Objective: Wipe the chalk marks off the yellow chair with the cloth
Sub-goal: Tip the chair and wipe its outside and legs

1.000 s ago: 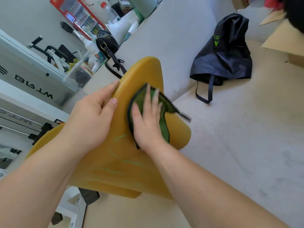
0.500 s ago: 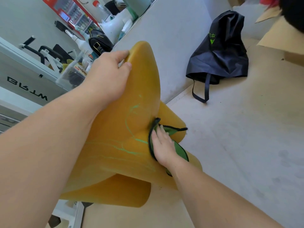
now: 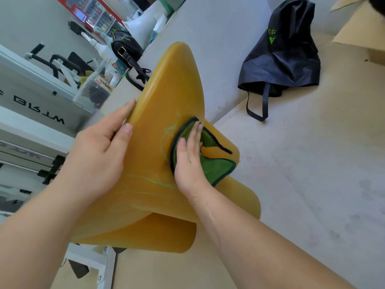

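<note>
The yellow chair (image 3: 170,80) is filling the middle of the frame, with its smooth back facing the camera. The left hand (image 3: 98,155) is coming in from the lower left and holding the chair's left edge. Its grip is clamped on that edge, with the thumb lying on the front and the other fingers going round behind.

The right hand (image 3: 189,161) is coming in from the lower right. It is lying flat on the green cloth (image 3: 216,170) and pressing it onto the chair, just right of the middle. Its grip is apart, with the fingers straight and side by side. The cloth has a dark rim, and one corner is sticking out to the right.

Thin green chalk marks (image 3: 160,182) are showing on the yellow, just left of the cloth and below it.

A black bag (image 3: 281,59) is sitting on the floor (image 3: 312,184) at the upper right, against the wall. A small black handbag (image 3: 127,49) is resting at the upper left.
</note>
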